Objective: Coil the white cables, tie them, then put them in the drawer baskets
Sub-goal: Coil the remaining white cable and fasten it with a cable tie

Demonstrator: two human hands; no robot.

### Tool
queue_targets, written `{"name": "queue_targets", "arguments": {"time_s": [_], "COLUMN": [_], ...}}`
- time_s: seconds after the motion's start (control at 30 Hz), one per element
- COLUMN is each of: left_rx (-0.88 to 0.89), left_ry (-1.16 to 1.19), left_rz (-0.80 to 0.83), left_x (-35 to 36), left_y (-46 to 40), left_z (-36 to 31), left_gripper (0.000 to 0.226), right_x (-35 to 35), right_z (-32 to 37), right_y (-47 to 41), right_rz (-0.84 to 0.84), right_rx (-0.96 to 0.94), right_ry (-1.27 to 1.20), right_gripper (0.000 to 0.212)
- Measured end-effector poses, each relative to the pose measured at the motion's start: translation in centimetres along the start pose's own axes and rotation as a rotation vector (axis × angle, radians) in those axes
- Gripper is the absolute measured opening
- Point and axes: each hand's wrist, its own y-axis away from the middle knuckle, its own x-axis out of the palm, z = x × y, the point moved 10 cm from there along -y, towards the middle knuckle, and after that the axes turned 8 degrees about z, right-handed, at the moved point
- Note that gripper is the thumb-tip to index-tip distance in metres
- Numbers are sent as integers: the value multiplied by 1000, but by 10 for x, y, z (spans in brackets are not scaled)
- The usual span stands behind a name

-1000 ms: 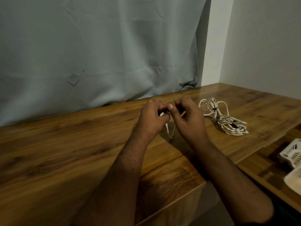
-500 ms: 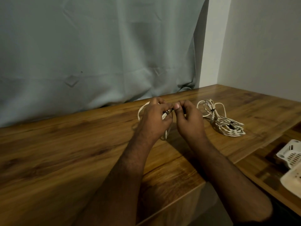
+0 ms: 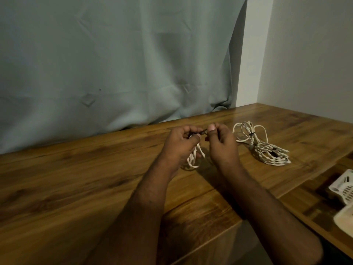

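My left hand (image 3: 181, 142) grips a coiled white cable (image 3: 193, 158), whose loops hang below the palm onto the wooden table (image 3: 76, 184). A thin dark tie (image 3: 200, 132) stretches between both hands. My right hand (image 3: 221, 144) pinches the tie's right end between thumb and fingers. Much of this coil is hidden behind my left hand. A second white cable (image 3: 261, 144), coiled and bound with a dark tie, lies on the table to the right of my right hand.
A grey-green curtain (image 3: 114, 64) hangs behind the table. White perforated baskets (image 3: 343, 190) sit at the right edge on a lower wooden surface. A white wall stands at the right.
My hands have drawn slightly apart, pulling the dark tie taut between them. The coil's loops now hang lower under my left hand.
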Motion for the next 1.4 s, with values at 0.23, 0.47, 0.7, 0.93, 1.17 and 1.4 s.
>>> {"name": "queue_targets", "arguments": {"time_s": [0.23, 0.47, 0.7, 0.93, 1.17, 1.4], "left_rx": [23, 135, 39, 2, 38, 99], "left_ry": [-55, -110, 235, 470, 359, -14], "left_rz": [-116, -190, -166, -79, -54, -242], "left_x": [-14, -19, -14, -4, -2, -20], "left_y": [0, -6, -6, -5, -1, 2], "left_z": [-1, -9, 2, 4, -3, -6], "left_gripper": [9, 15, 16, 19, 24, 23], "right_x": [7, 8, -2, -11, -12, -12], "right_z": [8, 27, 27, 11, 0, 10], "right_y": [3, 6, 5, 1, 1, 2], "right_rz": [38, 35, -55, -132, -118, -116], "right_rx": [-117, -268, -274, -157, -64, -138], "right_ry": [99, 172, 147, -22, -174, -86], "right_gripper": [25, 21, 24, 32, 19, 17]}}
